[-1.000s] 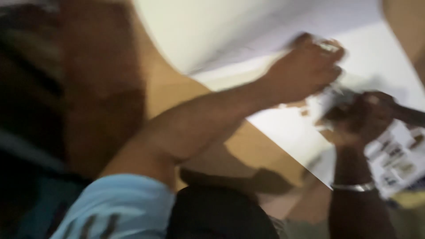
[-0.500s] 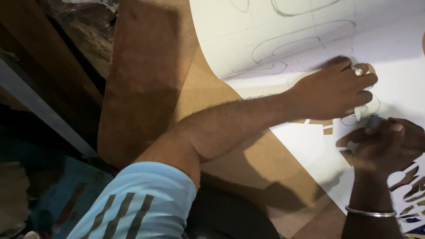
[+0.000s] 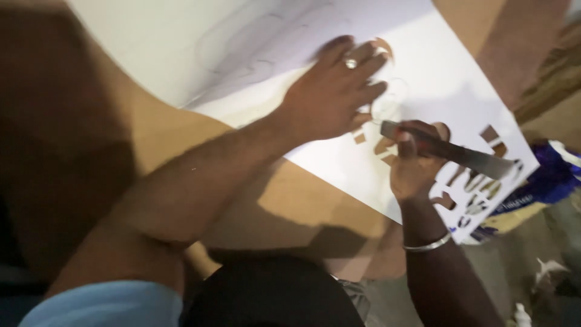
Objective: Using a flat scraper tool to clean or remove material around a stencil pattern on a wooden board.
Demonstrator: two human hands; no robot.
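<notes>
A large white sheet (image 3: pixel 448 66) with pencilled curves and several cut-out holes lies on a brown board (image 3: pixel 284 200). My left hand (image 3: pixel 330 94), with a ring on one finger, presses flat on the sheet with its fingers spread. Just to its right, my right hand (image 3: pixel 414 160) grips a long cutting tool (image 3: pixel 460 154) with a dark handle and a metal shaft, its tip down on the sheet near the cut-outs. A metal bangle (image 3: pixel 426 243) circles my right wrist.
The sheet's near right corner (image 3: pixel 484 200) overhangs the board and shows several small cut shapes. Blue printed packaging (image 3: pixel 548 178) lies under that corner. Wooden pieces (image 3: pixel 544 72) stand at the far right. A grey floor (image 3: pixel 532 266) with scraps is below right.
The view has swung left and down, so hands and sheet now sit nearer the middle. My left hand stays flat on the sheet; my right hand's tool now shows clearly, angled to the right.
</notes>
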